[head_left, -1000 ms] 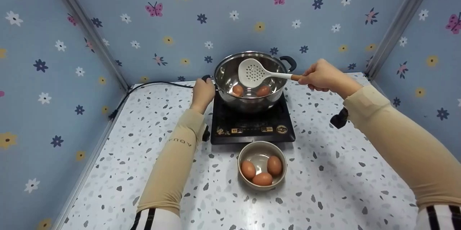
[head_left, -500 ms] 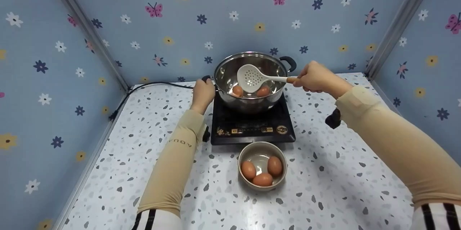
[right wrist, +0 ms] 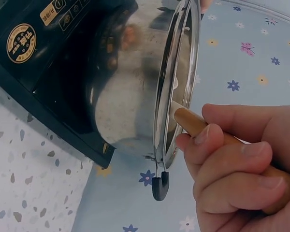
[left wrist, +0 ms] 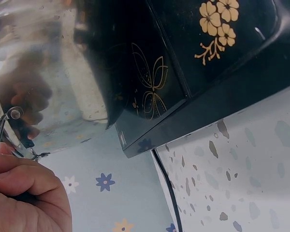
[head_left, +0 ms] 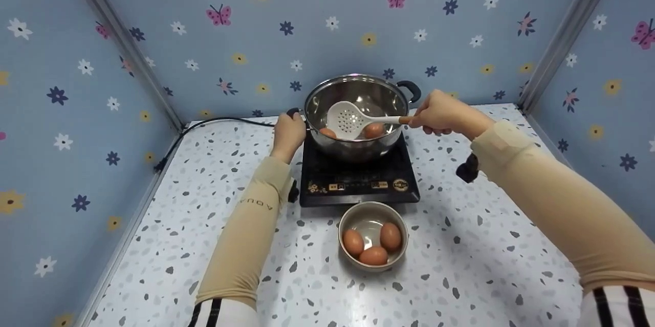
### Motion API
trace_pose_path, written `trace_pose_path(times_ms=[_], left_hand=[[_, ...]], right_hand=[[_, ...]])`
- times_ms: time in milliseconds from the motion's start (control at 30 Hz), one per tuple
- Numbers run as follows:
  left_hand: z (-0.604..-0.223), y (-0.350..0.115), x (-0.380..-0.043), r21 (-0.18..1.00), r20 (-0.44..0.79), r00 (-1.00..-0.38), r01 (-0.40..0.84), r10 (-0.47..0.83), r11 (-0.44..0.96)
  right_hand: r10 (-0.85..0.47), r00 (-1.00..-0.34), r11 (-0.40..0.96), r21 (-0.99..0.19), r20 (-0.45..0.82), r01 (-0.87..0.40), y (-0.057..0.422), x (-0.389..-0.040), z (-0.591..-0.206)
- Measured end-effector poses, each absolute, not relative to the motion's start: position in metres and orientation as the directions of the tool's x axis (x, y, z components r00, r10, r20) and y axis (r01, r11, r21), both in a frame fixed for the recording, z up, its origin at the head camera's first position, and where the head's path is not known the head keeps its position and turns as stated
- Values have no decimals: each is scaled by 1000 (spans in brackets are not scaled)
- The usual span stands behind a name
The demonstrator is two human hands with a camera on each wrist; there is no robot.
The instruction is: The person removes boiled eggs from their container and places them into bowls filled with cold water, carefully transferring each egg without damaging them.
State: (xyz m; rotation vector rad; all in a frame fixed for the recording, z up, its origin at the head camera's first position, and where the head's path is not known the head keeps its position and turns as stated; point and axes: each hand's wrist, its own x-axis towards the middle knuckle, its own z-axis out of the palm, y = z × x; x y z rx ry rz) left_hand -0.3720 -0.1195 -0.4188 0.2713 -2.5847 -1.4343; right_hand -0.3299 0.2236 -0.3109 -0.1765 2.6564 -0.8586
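Observation:
A steel pot (head_left: pixel 353 150) stands on the black induction cooker. My left hand (head_left: pixel 289 135) grips the pot's left black handle, its fingers curled round it in the left wrist view. My right hand (head_left: pixel 444 113) holds a white slotted skimmer (head_left: pixel 347 120) by its wooden handle (right wrist: pixel 191 121). The skimmer's perforated head is inside the pot, between two brown eggs. One egg (head_left: pixel 328 133) is at the left, partly hidden by the head and rim. The other egg (head_left: pixel 374 130) lies right of the head, below the skimmer's neck.
In front of the induction cooker (head_left: pixel 358 196) stands a beige bowl (head_left: pixel 369 205) with three brown eggs (head_left: pixel 373 255). A black cord (head_left: pixel 225 117) runs left along the back of the speckled table. The pot's right handle (head_left: pixel 411 90) sticks out near the flowered wall.
My right hand has moved left and slightly down, bringing the skimmer head lower and further left in the pot. The left egg in the pot has shifted left. My left hand stays put.

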Motion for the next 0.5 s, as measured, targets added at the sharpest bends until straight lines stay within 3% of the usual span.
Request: trace_pose_path(times_ms=[500], left_hand=[[-418, -120, -371, 845, 49, -973, -81, -228, 528]], right_hand=[[-283, -863, 825, -565, -419, 4, 223, -334, -292]])
